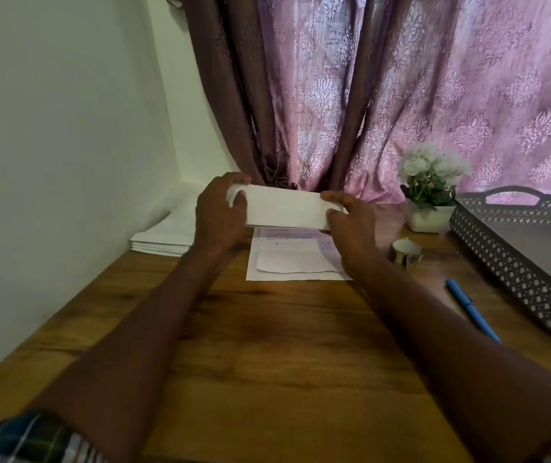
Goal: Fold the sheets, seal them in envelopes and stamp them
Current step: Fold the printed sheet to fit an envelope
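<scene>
A folded white sheet [286, 207] is held up above the wooden table [277, 335], a long narrow strip seen side-on. My left hand [222, 215] grips its left end, thumb and fingers curled round it. Its right end is pinched by my right hand [351, 222]. Under the hands lies a stack of printed sheets [296, 259] flat on the table. A pile of white envelopes [167, 235] rests at the left by the wall. A small roll of patterned tape [405, 251] stands to the right of the sheets.
A grey perforated tray [514, 235] sits at the right edge. A blue pen [471, 309] lies in front of it. A white pot of white flowers [429, 192] stands at the back, before the pink curtain. A white wall bounds the left.
</scene>
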A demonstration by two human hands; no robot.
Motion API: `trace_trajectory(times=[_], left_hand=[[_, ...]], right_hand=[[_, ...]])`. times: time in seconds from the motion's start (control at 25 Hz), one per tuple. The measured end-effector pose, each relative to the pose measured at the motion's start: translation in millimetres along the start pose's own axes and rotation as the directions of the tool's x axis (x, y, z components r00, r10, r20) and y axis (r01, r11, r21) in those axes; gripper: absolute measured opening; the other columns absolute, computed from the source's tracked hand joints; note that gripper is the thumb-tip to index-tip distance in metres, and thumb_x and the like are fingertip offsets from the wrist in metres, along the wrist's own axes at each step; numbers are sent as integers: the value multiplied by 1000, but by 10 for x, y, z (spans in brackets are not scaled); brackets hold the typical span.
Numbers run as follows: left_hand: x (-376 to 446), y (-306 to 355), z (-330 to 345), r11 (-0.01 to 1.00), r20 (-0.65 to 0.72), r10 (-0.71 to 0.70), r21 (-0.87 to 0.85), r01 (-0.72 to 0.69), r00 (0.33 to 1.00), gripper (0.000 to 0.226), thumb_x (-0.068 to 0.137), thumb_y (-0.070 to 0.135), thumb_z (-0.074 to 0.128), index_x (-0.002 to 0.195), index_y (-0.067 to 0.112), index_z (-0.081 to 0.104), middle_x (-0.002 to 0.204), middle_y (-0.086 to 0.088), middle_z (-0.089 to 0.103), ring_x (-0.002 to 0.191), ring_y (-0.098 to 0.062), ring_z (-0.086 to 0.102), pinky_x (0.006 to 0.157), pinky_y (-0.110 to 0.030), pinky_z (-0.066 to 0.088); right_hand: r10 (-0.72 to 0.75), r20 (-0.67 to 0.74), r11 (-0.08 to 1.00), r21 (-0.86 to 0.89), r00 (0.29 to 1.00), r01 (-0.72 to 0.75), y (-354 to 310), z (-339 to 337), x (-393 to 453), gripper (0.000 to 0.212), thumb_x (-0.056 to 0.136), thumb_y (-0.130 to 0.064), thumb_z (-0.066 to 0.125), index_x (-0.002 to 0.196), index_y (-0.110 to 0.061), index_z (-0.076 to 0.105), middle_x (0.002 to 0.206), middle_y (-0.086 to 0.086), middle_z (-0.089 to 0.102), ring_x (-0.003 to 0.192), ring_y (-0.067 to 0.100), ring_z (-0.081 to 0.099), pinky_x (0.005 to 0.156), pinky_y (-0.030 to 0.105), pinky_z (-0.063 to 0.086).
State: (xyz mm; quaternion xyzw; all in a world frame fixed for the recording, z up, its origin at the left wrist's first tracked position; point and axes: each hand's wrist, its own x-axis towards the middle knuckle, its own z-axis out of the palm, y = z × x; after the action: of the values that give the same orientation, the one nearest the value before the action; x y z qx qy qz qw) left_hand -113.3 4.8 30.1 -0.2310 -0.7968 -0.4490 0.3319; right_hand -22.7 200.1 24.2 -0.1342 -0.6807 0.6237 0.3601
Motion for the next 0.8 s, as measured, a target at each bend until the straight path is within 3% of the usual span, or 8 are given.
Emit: trace_trajectory(times=[0.12,0.2,0.28,0.36,0.48,0.64,0.72,0.8], left_hand=[[-204,203,-46,998,-20,25,57,-24,999,30,107,21,51,132,22,68,121,-6,65,104,-9,56,89,-23,46],[-394,322,-133,999,-49,-3,48,6,999,31,108,28,52,135,22,65,126,-5,63,107,-8,55,91,-21,43],[-562,464,-290,1000,-119,-16,-14,14,993,31,106,32,56,132,20,66,130,-2,65,113,-10,59,94,-20,44],[-700,571,-468,1000,-111,-12,21,15,994,28,104,33,60,128,20,67,128,0,67,113,-9,59,92,-18,42],[-1043,572,-684,991,114,-78,114,65,990,21,100,33,64,119,26,71,123,2,66,113,-13,59,93,-25,45],[-1335,569,-900,985,294,-22,172,-31,956,12,95,31,68,103,26,76,117,4,57,109,-10,50,90,-31,47],[-1422,676,-935,958,450,163,140,-249,878,23,97,34,65,117,29,75,130,7,61,117,-8,52,97,-31,48],[-1498,766,-956,936,632,235,58,-348,739,41,101,43,59,142,40,59,149,16,57,133,-5,52,106,-29,47]], right_hand=[[-143,5,977,-161,990,142,-79,-66,-164,49,76,1,49,114,-16,76,108,2,74,95,21,70,83,35,59],[-183,17,954,-240,983,182,-201,-115,-283,51,75,2,50,116,-15,75,112,1,74,94,11,67,85,26,56],[-182,34,946,-265,983,184,-364,-185,-426,50,77,7,51,115,-14,76,110,0,73,79,-3,65,71,15,54],[-135,60,951,-274,989,146,-504,-312,-616,48,78,5,52,114,-18,75,108,0,72,73,-2,65,66,19,55],[-31,164,914,-394,986,94,-544,-629,-1018,45,82,-1,57,117,-23,73,122,1,66,99,16,66,82,35,59],[154,301,762,-642,941,80,-463,-954,-1437,43,91,-6,62,131,-23,64,134,2,54,107,13,55,69,16,40],[127,302,637,-755,945,156,-412,-1000,-1546,38,94,-18,68,131,-25,62,143,5,51,126,22,49,86,25,45],[99,294,577,-795,951,186,-386,-987,-1622,33,95,-27,68,128,-29,61,143,7,48,132,26,44,103,43,45]])
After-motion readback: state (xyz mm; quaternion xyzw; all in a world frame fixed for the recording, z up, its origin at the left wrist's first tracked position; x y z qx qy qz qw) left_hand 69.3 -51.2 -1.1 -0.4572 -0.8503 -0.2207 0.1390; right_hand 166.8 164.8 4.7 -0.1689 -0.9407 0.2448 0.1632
